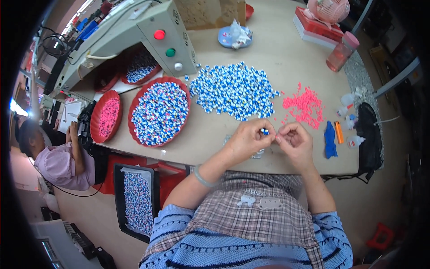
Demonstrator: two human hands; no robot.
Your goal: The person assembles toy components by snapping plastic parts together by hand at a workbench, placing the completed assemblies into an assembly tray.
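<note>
Near the table's front edge, my left hand [248,139] is closed in a pinch, with a small blue-and-white piece [265,132] between its fingers. My right hand [296,142] meets it fingertip to fingertip, thumb and forefinger pressed together. Whatever the right fingers hold is too small to make out. Beyond the left hand spreads a heap of blue-and-white pieces [235,89]. A smaller scatter of tiny pink pieces [305,106] lies just past the right hand. Partly hidden under my left wrist is a flat, shiny silvery object [258,155].
At left stand a red bowl [131,114] of blue-and-white pieces, another red bowl [120,117] and a grey machine [134,38]. Right: blue cloth [330,142], orange lighter [339,132], small bottles [356,142], pink-lidded bottle [342,54]. A black tray [118,197] sits lower left; a person [62,163] sits beyond.
</note>
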